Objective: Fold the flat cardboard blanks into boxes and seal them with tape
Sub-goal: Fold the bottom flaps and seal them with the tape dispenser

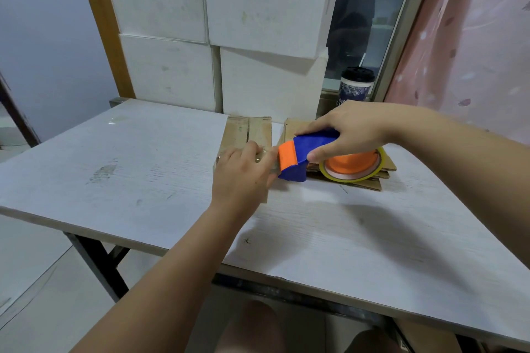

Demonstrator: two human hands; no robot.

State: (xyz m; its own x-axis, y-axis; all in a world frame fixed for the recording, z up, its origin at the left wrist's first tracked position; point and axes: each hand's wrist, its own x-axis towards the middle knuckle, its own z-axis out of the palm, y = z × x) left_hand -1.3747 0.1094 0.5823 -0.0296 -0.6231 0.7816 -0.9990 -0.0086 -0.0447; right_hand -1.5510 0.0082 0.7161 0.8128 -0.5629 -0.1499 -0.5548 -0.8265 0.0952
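A brown cardboard box (248, 132) lies on the white table (129, 169), with strips of clear tape along its top. My left hand (243, 178) rests on the box's near end, fingers curled down at the tape's end beside the dispenser's nose. My right hand (352, 129) grips a blue and orange tape dispenser (304, 156) with a roll of clear tape (355, 173), held just right of the box. Under the dispenser lies a stack of flat cardboard blanks (384, 165).
Large white boxes (258, 3) are stacked against the wall behind the table. A dark patterned cup with a straw (355, 84) stands on the window sill at the back right. A pink curtain (473, 37) hangs at the right.
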